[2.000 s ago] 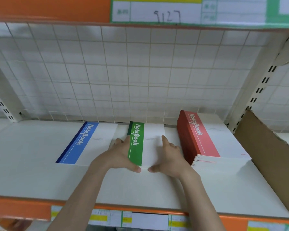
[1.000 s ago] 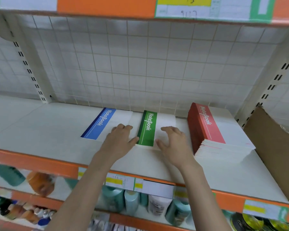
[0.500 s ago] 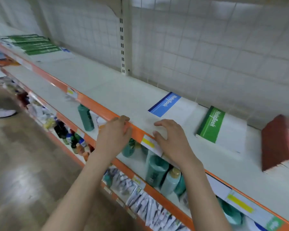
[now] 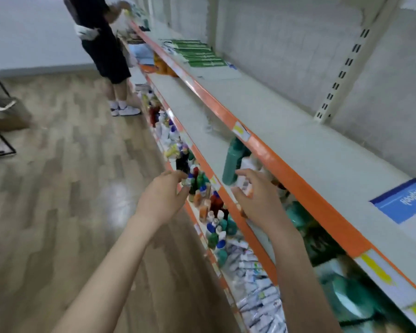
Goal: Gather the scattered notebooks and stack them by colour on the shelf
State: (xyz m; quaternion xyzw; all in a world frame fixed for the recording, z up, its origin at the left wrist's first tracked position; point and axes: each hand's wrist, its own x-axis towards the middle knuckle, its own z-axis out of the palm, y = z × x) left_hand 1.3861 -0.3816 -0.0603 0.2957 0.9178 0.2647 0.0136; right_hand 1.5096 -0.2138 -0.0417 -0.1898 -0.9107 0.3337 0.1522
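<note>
Both hands are held out in front of the shelving, off the top shelf (image 4: pixel 298 150) and level with the lower racks. The left hand (image 4: pixel 160 200) has its fingers loosely bent and holds nothing; its grip is slack and empty. The right hand (image 4: pixel 257 200) is likewise relaxed, fingers spread a little, with nothing in its grip, though motion blur makes it hard to say whether a fingertip brushes the orange shelf edge (image 4: pixel 226 195) beside it.

A blue notebook (image 4: pixel 404 200) lies flat on the top shelf at the far right. Well apart from it, far along the same shelf, a spread of green notebooks (image 4: pixel 199 55) lies overlapping. Small bottles (image 4: pixel 197 186) crowd the lower shelf behind the hands. Another person (image 4: pixel 103 42) stands farther down the aisle on the wooden floor (image 4: pixel 58 176).
</note>
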